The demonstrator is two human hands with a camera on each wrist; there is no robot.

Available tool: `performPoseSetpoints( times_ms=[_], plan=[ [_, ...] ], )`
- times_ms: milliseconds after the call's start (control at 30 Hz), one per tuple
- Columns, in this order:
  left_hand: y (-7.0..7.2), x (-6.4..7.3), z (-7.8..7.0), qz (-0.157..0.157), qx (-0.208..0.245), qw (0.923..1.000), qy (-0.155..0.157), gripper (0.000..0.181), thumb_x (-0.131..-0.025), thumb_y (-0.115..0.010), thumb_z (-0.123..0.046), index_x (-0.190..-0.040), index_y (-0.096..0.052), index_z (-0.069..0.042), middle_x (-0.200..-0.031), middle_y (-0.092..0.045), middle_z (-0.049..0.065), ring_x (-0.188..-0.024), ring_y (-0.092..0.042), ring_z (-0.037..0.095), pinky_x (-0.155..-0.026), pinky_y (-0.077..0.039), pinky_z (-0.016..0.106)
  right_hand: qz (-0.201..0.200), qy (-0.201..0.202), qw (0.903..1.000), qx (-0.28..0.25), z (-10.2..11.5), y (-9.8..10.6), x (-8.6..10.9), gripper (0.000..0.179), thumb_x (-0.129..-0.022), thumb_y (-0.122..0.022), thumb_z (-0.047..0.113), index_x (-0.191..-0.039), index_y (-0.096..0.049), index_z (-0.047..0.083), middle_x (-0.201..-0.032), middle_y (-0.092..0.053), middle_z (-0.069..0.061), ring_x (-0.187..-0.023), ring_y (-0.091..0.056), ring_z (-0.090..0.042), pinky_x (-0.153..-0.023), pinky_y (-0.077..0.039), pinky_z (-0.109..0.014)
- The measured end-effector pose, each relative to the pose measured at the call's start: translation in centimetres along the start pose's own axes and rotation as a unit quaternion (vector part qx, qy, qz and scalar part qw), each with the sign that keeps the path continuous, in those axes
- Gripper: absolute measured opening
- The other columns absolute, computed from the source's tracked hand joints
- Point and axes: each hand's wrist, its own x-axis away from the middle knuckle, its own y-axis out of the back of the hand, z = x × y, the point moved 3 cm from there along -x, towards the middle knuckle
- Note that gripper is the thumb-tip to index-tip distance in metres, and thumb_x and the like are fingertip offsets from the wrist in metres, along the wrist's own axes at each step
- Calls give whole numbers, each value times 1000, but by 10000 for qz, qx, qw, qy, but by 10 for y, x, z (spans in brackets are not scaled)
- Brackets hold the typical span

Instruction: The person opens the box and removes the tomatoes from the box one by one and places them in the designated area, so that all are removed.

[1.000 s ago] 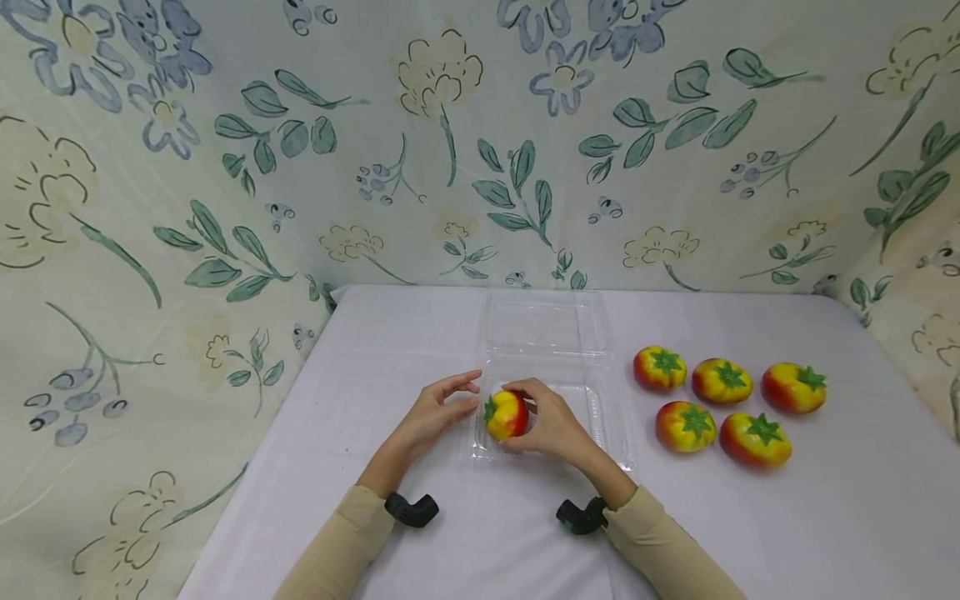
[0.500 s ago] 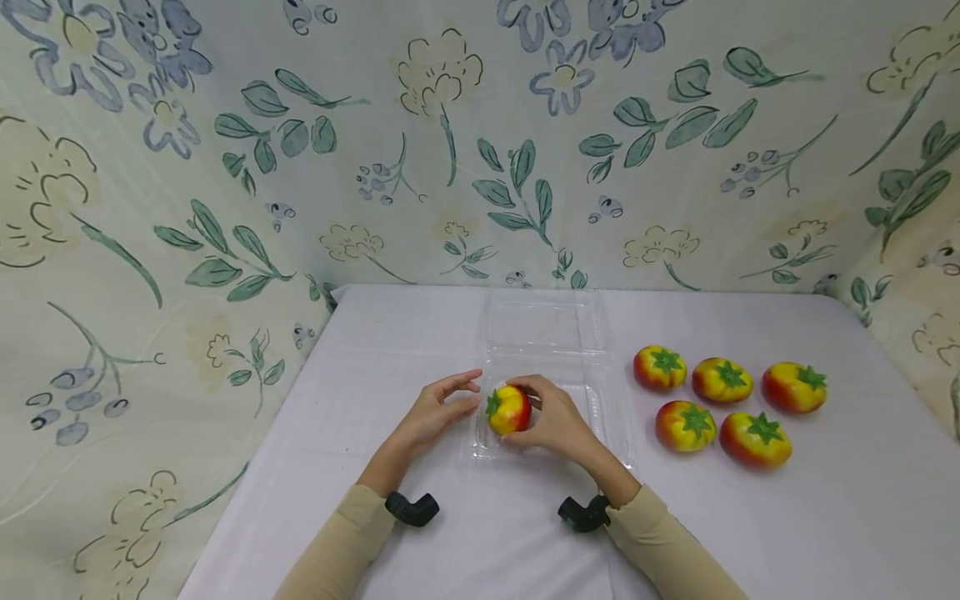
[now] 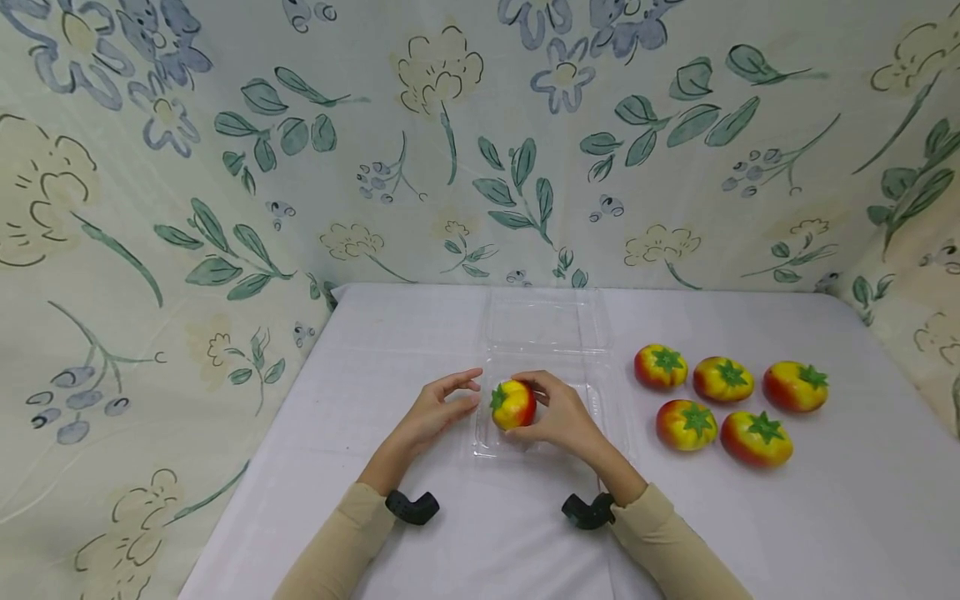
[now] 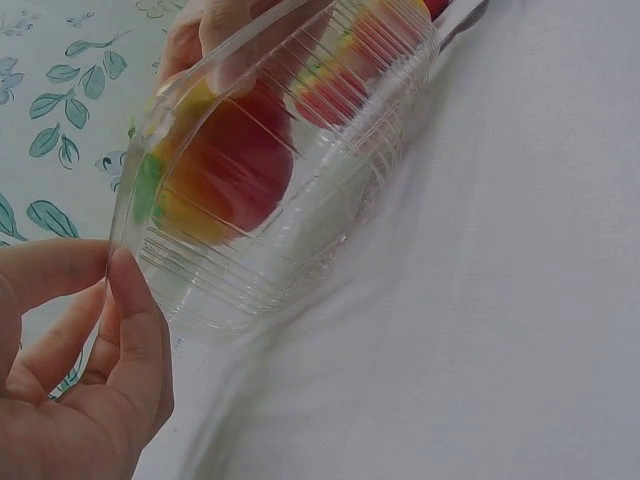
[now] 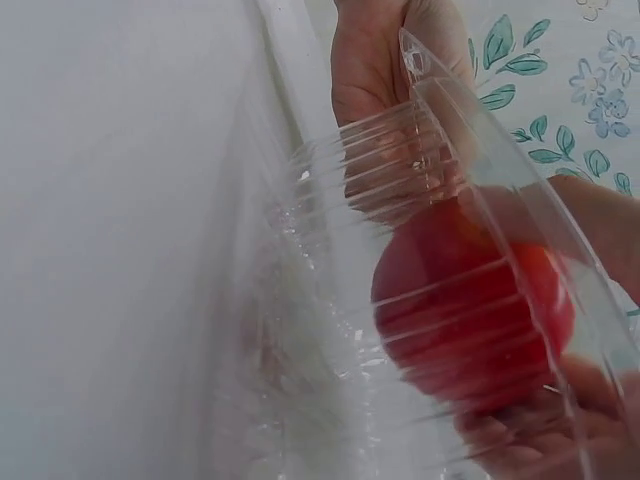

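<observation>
My right hand grips a red and yellow tomato with a green star-shaped top, thumb on the near side and fingers on the far side. The tomato is within the walls of a clear plastic clamshell container, its lid folded back behind. At the container's left side, my left hand pinches the rim between thumb and fingers, as the left wrist view shows. Through the ribbed clear wall the held tomato appears. The right wrist view has its red side behind the wall.
Several more such tomatoes, among them a front one and a back one, lie to the right of the container on the white cloth. A flowered curtain hangs behind and along the sides.
My right hand has shifted the tomato slightly right and away from me inside the container. My left hand has stayed at the rim. The other tomatoes have not moved.
</observation>
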Motion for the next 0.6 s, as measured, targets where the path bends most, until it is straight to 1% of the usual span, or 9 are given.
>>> performPoseSetpoints(
  times_ms=[100, 300, 433, 600],
  plan=[
    [0, 0, 0, -31, -9, 10000, 60, 52, -95, -69, -12, -144, -53, -6, -122, -56, 11, -111, -53, 21, -93, -51, 25, -35, 20, 10000, -11, 0, 2, 0, 72, -68, -93, 10, -131, -58, 1, -130, -60, -13, -121, -57, -33, -101, -47, -45],
    [0, -1, 0, -60, -63, 10000, 39, 51, -95, -69, -11, -143, -54, -6, -122, -56, 13, -108, -54, 19, -93, -52, 25, -77, 36, 10000, -50, -3, 8, 1, 73, -69, -93, 14, -132, -58, 3, -132, -60, -14, -123, -56, -34, -101, -47, -45],
    [0, -1, 0, -65, -64, 10000, 40, 51, -95, -69, -11, -143, -54, -7, -123, -55, 14, -107, -54, 19, -93, -52, 24, -80, -70, 9998, -172, -2, 13, 2, 74, -69, -93, 15, -133, -58, 5, -133, -59, -12, -124, -56, -32, -101, -46, -44],
    [-1, -1, 0, -44, -14, 10000, 46, 51, -95, -68, -10, -144, -53, -5, -122, -55, 14, -106, -54, 18, -93, -52, 24, -104, -149, 9993, -335, -2, 18, 4, 75, -68, -93, 16, -133, -57, 5, -134, -58, -11, -126, -54, -30, -103, -45, -41]
  ],
)
